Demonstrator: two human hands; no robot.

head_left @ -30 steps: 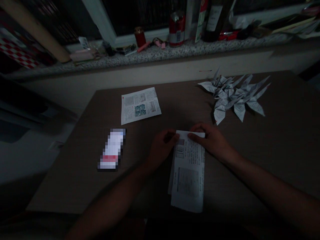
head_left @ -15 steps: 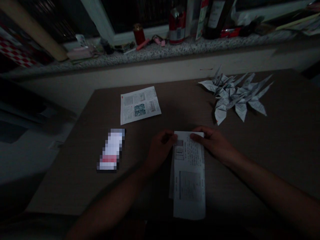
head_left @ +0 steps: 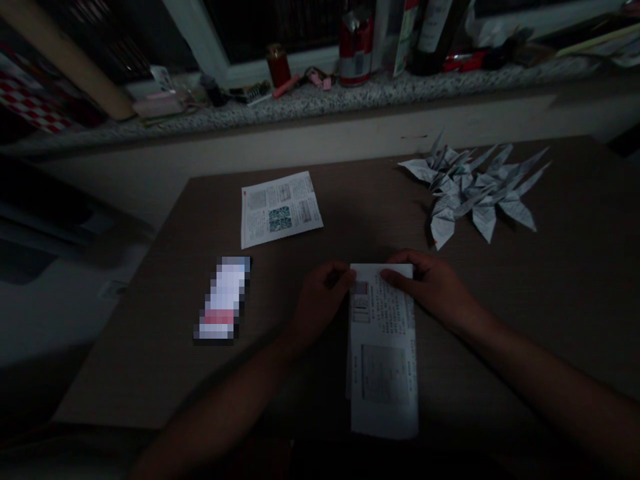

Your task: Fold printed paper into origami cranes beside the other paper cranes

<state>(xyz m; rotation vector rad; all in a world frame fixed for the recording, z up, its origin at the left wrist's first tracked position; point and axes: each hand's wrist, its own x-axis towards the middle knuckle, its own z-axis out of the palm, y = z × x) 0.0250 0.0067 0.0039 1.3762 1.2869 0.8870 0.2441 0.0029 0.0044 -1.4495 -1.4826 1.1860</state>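
A printed sheet of paper [head_left: 383, 353], folded lengthwise into a tall strip, is held near the front edge of the table. My left hand [head_left: 327, 293] pinches its top left corner between thumb and fingers. At the top right, my right hand [head_left: 430, 283] grips it with the thumb on the printed face and the fingers behind. A second layer peeks out along the strip's left side. Farther off lies a flat printed sheet [head_left: 281, 210]. Several folded paper cranes [head_left: 475, 190] cluster at the back right.
A phone [head_left: 223, 300] with a blurred screen lies on the table [head_left: 170, 267] to the left. Behind the table runs a granite windowsill [head_left: 300, 107] with a red can [head_left: 355, 53], a small jar [head_left: 278, 67], a dark bottle [head_left: 433, 37] and assorted small items.
The folded paper has shifted slightly to the right at its lower end and shows a little wider. Both hands keep their hold, and the right hand has moved a bit rightward.
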